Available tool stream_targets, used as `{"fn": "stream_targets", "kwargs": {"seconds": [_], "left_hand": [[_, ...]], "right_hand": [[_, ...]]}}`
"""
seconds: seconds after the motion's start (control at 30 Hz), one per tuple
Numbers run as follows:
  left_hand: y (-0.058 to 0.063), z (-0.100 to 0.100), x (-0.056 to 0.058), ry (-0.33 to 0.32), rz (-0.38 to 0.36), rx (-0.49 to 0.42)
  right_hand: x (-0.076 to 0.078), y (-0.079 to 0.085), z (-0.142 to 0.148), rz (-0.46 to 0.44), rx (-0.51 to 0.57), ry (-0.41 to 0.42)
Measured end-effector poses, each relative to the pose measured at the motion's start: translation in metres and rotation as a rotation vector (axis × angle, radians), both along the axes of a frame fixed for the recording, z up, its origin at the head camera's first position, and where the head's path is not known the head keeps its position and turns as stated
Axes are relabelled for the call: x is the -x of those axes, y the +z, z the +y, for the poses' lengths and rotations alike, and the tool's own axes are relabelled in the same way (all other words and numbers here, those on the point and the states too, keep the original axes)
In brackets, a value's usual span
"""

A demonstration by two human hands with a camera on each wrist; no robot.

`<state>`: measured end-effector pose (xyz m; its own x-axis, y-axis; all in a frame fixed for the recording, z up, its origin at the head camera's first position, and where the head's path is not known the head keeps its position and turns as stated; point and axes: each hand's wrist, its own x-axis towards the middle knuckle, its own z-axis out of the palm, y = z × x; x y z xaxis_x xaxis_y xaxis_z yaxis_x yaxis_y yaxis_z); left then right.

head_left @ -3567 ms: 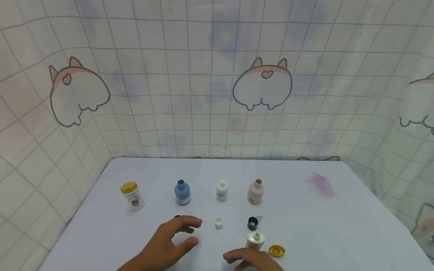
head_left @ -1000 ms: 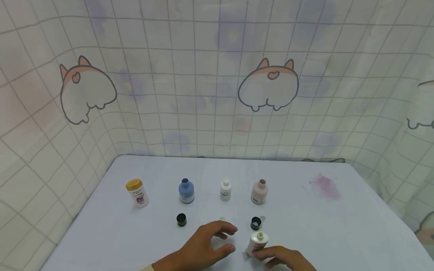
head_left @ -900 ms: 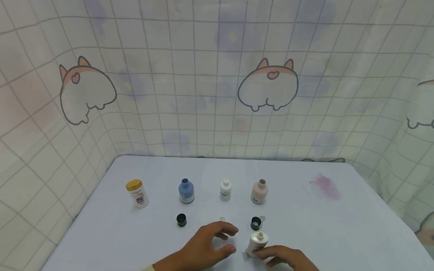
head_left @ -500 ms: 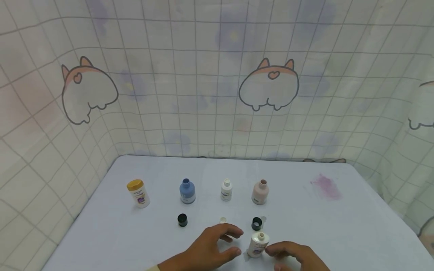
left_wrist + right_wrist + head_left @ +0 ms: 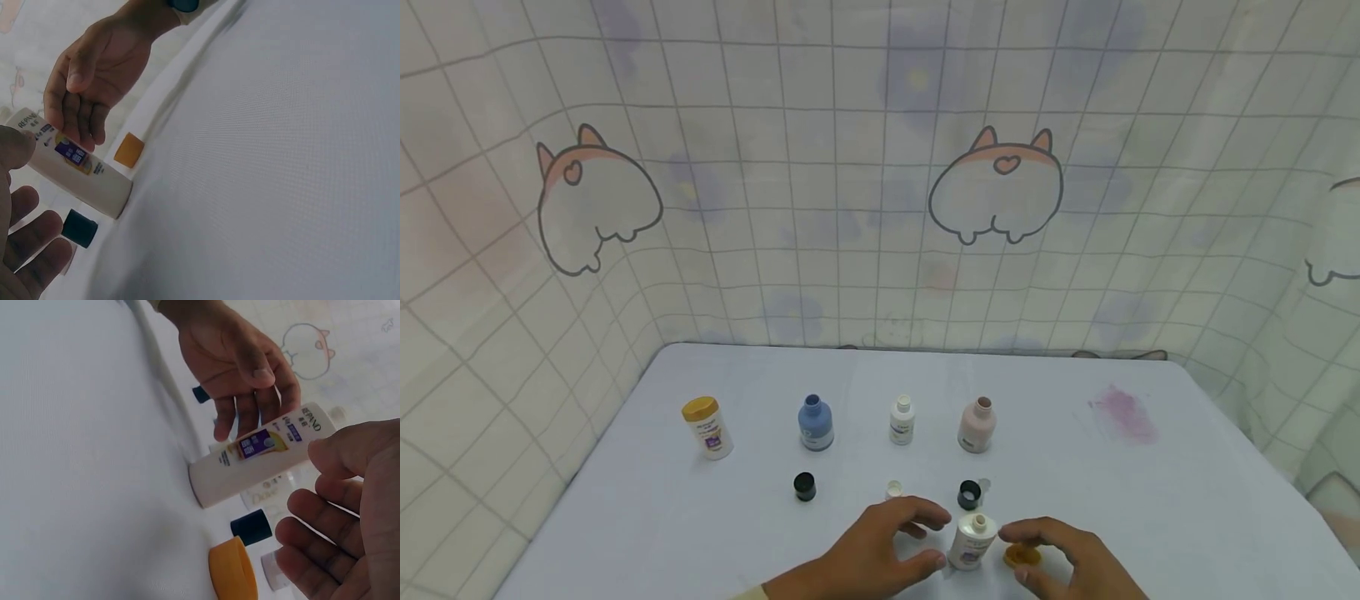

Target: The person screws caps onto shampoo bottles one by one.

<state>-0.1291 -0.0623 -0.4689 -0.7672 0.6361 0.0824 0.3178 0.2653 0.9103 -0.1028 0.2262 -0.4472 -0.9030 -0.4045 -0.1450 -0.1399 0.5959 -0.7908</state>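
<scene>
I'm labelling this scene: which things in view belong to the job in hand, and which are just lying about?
Likely the job:
uncapped white plastic bottle, between the left hand and right hand
round yellow cap beside it

Apparently lying about:
yellow-lidded white bottle
round blue bottle
small white bottle
round pale-pink bottle
small white cap
left round black cap
right round black cap

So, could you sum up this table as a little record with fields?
Nearest bottle: white, uncapped, upright
Left hand: left of that bottle; contact unclear
Right hand: right of it, near the yellow cap
Other loose caps: black cap, another black cap, white cap
Back row, left to right: yellow-topped bottle, blue bottle, small white bottle, pink bottle
</scene>
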Motion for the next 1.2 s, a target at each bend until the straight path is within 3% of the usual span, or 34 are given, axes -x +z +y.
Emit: {"fn": "stream_targets", "kwargs": {"seconds": [0.07, 0.23, 0.43, 0.67, 0.77, 1.2], "left_hand": [[0.000, 0.002, 0.001, -0.004, 0.002, 0.000], [-0.002, 0.007, 0.002, -0.017, 0.039, -0.006], [-0.002, 0.010, 0.002, -0.013, 0.037, 0.015], [-0.004, 0.015, 0.002, 0.002, 0.034, 0.022], [-0.005, 0.016, 0.003, 0.000, 0.041, 0.013], [-0.005, 0.022, 0.003, -0.012, 0.027, -0.002]], "right_hand": [[0.000, -0.001, 0.001, -0.045, -0.019, -0.041], [0.004, -0.005, 0.004, 0.003, -0.035, -0.042], [0.008, -0.010, 0.006, -0.020, -0.098, -0.082], [0.013, -0.013, 0.011, 0.126, -0.174, -0.025], [0.013, -0.014, 0.011, 0.144, -0.191, -0.025], [0.016, -0.023, 0.017, 0.110, -0.215, -0.031]]}}
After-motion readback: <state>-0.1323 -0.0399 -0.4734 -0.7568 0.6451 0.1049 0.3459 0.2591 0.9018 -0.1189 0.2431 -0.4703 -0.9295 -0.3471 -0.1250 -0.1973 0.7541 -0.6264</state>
